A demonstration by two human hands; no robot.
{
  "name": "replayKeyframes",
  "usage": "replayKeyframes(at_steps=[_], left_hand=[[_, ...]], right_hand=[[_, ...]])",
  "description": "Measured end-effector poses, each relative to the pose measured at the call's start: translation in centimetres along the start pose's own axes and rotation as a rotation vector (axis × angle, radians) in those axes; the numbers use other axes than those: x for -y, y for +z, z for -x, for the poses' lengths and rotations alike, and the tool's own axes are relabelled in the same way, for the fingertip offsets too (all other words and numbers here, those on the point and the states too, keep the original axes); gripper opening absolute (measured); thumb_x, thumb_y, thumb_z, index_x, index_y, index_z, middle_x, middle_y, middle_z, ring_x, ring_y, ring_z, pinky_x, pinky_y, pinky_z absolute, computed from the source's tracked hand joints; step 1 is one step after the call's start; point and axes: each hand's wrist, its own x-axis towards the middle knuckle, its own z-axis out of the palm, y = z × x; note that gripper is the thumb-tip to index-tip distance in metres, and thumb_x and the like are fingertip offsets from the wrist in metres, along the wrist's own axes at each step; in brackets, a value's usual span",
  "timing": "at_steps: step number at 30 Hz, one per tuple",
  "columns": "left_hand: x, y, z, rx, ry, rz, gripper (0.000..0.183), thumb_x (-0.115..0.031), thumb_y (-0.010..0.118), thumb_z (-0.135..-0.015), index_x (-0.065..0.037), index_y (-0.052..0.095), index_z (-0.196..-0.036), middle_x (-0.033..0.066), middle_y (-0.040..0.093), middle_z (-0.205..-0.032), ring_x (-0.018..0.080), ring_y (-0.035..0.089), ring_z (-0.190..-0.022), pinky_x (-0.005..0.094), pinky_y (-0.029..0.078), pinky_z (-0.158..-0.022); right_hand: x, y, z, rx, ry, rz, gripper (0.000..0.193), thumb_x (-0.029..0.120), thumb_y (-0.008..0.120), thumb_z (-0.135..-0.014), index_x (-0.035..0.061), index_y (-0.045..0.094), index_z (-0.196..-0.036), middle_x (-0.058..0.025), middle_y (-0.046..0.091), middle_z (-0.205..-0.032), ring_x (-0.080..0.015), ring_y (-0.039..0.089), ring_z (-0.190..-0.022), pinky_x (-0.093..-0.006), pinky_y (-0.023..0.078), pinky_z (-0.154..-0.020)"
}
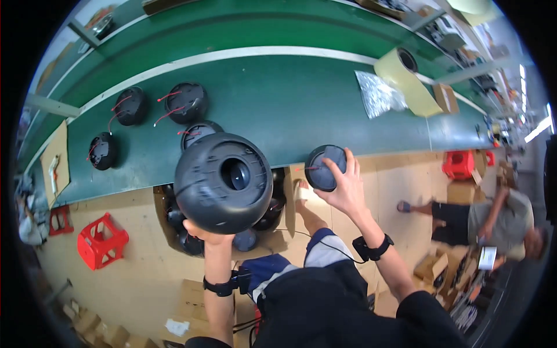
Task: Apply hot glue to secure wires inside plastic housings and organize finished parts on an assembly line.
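My left hand (208, 232) is closed under a large black round housing (200, 188) and holds it up at the bench's front edge. A round opening in the housing shows a dark hollow inside. My right hand (347, 190) grips a small black round base (319, 177) with a short red wire, to the right of the housing and apart from it. Similar black round bases with red wires lie on the green bench (278, 104): one (103, 151) at the left, others (132, 106) (188, 102) behind it, and one (200, 130) partly hidden by the housing.
Below the bench edge, a cardboard box (168, 232) holds several black round housings. Silver bubble wrap (380, 95) and a yellowish roll (409, 87) lie at the back right. Red stools (103, 240) (458, 164) stand on the floor. Another person (499, 223) is at the right.
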Motion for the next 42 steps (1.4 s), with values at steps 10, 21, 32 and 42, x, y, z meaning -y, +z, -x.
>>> replayKeyframes(at_steps=[10, 21, 32, 42], left_hand=[[14.7, 8.0, -14.4, -0.097, 0.182, -2.008, 0.113, -0.034, 0.093, -0.054, -0.010, 0.033, -0.146, 0.0233, 0.037, -0.141, 0.0461, 0.044, -0.125, 0.0548, 0.049, -0.096], [18.4, 3.5, 0.8, -0.125, -0.052, -2.052, 0.115, -0.038, 0.094, -0.044, -0.013, 0.041, -0.143, 0.0245, 0.039, -0.140, 0.0462, 0.043, -0.125, 0.0577, 0.053, -0.085], [27.5, -18.1, 12.4, -1.165, -0.648, -1.627, 0.126, -0.041, 0.093, -0.054, -0.017, 0.022, -0.155, 0.0223, 0.028, -0.153, 0.0476, 0.036, -0.135, 0.0595, 0.047, -0.100], [30.9, -23.8, 9.5, -1.118, -1.080, -1.600, 0.118, -0.048, 0.090, -0.059, -0.024, 0.026, -0.155, 0.0118, 0.027, -0.157, 0.0475, 0.031, -0.139, 0.0637, 0.048, -0.093]], right_hand=[[-15.2, 1.0, -18.5, -0.213, -0.228, -0.222, 0.111, 0.035, 0.091, -0.062, 0.0162, 0.030, -0.152, -0.0324, 0.037, -0.144, -0.0493, 0.042, -0.129, -0.0519, 0.046, -0.101], [-15.3, -2.5, -25.4, 0.537, -0.148, 0.249, 0.138, 0.038, 0.095, -0.053, 0.0200, 0.004, -0.156, -0.0432, 0.038, -0.132, -0.0534, 0.055, -0.116, -0.0499, 0.049, -0.101], [-15.2, -2.6, -25.5, 0.570, -0.229, 0.197, 0.131, 0.030, 0.094, -0.057, 0.0122, 0.007, -0.154, -0.0369, 0.038, -0.135, -0.0466, 0.051, -0.121, -0.0484, 0.044, -0.105], [-16.1, -2.6, -26.3, 0.597, -0.290, 0.149, 0.128, 0.022, 0.093, -0.056, 0.0007, 0.011, -0.152, -0.0242, 0.039, -0.138, -0.0353, 0.049, -0.123, -0.0417, 0.039, -0.108]])
